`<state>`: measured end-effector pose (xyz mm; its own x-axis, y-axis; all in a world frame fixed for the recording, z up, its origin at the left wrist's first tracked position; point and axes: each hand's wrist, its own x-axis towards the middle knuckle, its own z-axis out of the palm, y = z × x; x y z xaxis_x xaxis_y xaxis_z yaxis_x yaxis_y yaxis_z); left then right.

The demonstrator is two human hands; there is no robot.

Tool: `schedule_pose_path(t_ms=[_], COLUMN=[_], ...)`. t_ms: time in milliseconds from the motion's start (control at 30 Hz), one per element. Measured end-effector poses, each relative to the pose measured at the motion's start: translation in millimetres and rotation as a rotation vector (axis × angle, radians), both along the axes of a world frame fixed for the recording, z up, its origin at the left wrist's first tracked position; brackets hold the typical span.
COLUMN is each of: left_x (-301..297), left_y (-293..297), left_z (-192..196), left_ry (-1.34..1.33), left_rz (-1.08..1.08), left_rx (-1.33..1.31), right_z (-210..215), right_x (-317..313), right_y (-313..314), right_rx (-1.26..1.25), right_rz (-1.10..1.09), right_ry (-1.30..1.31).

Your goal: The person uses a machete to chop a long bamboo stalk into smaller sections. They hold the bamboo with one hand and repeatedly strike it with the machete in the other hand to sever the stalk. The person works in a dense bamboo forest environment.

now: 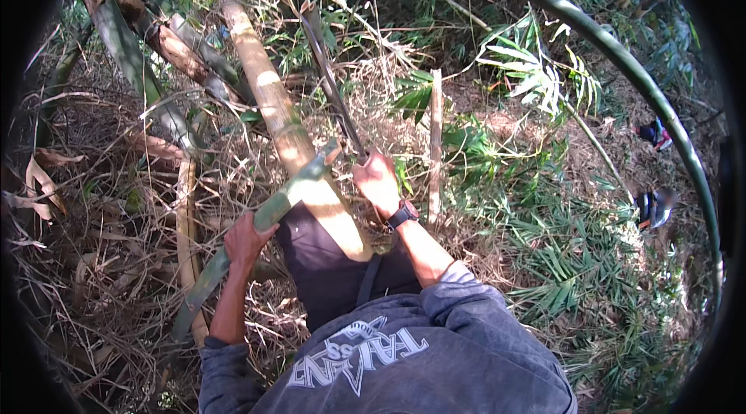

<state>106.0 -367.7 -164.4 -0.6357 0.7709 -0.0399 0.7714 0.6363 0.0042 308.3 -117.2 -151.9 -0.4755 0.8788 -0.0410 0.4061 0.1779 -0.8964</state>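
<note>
My left hand is wrapped round a green bamboo piece. This piece runs diagonally from the lower left, and its upper end rests across or just above a thick yellowish bamboo pole. The pole slants from the top of the view down to my lap. To the right of the pole, my right hand is closed round the handle of what looks like a machete. Its long, dark, narrow blade points up and away. The grip is mostly hidden by my fingers. A dark watch is on my right wrist.
Several bamboo stems lean at the upper left. A long green bamboo arches over the right side. A split upright stake stands right of my right hand. Dry twigs and leaves cover the ground. Two people are at the far right.
</note>
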Motion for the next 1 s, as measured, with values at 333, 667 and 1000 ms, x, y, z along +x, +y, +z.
schedule_pose_path(t_ms=[333, 667, 1000], left_x=[2, -70, -58], left_y=[8, 5, 2], left_z=[-1, -4, 5], left_ry=[-0.036, -0.788, -0.722], left_rz=[0.032, 0.093, 0.058], left_rx=[-0.031, -0.107, 0.152], right_z=[-118, -61, -62], right_x=[34, 55, 42], right_y=[-24, 6, 15], right_rx=[-0.053, -0.025, 0.091], right_rz=[0.094, 0.053, 0.310], right_ry=[-0.326, -0.090, -0.193])
